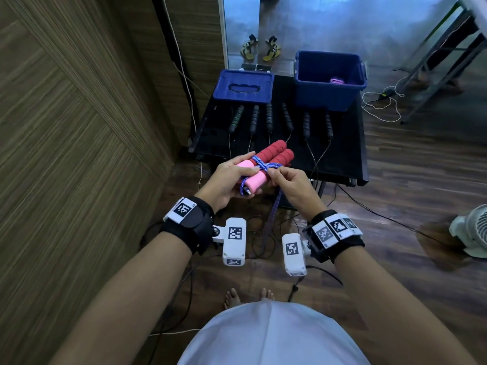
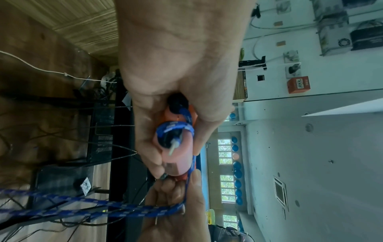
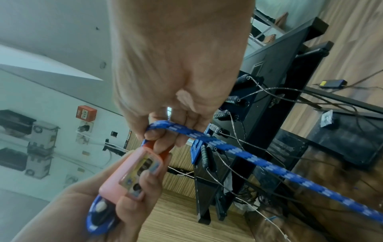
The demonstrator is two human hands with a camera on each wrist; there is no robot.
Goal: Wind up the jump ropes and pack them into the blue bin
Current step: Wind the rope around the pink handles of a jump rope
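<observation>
Left hand point(image 1: 232, 177): fingers curled round the pink ends of a pair of jump rope handles point(image 1: 266, 160), red foam grips pointing away toward the table. The pair is held side by side in the air, just off the near edge of the black table point(image 1: 350, 143).

Right hand point(image 1: 292, 180): thumb and fingertips pinch the blue-and-white braided rope point(image 1: 274, 209) right beside the handles, where a few turns already cross the pair. The free length drops from the pinch toward the floor between the two wrists.

Blue bin point(image 1: 329, 77): stands open at the far right corner of the table. Something purple-pink point(image 1: 337, 80) lies inside against its right wall; too small to tell what it is.

Blue lid point(image 1: 243, 86): lies flat at the far left corner, well apart from the bin.

Black jump rope handles point(image 1: 268, 117): six, lying in a row across the middle of the table, between the lid and bin and the near edge, thin cords trailing off the near edge.

Floor items: a pair of sandals point(image 1: 261, 48) beyond the table; a white fan point(image 1: 471, 233) at the right; loose cables.
</observation>
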